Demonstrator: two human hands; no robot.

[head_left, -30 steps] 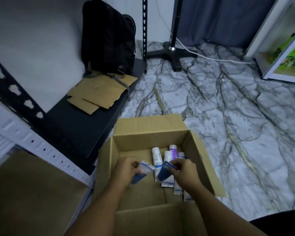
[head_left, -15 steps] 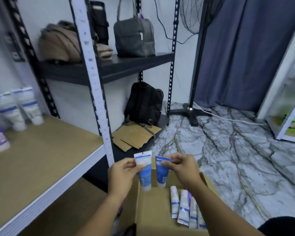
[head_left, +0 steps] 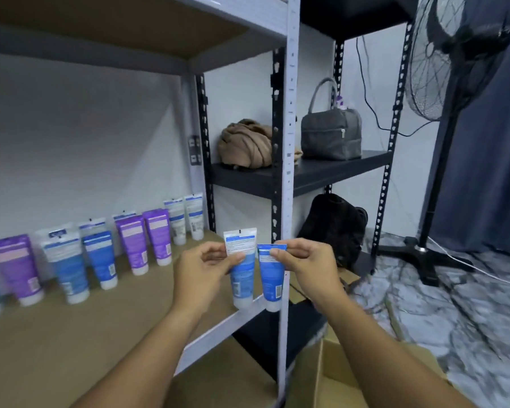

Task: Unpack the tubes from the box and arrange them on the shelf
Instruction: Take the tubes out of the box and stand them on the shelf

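My left hand pinches the flat top of a blue and white tube, which hangs cap down. Beside it, my right hand pinches the top of a darker blue tube, also cap down. Both tubes hang over the front right corner of the brown shelf board. On that board, near the back wall, stand several purple, blue and white tubes in a row on their caps. A corner of the open cardboard box shows at the bottom right, under my right forearm.
A grey steel upright of the rack stands just behind the held tubes. A black rack behind it holds a grey bag, a brown bundle and a black backpack. A standing fan is at the right on the marble floor.
Both hands have lifted a tube each out of the box and up to shelf height. My view has swung up and left from the box to the row of tubes.
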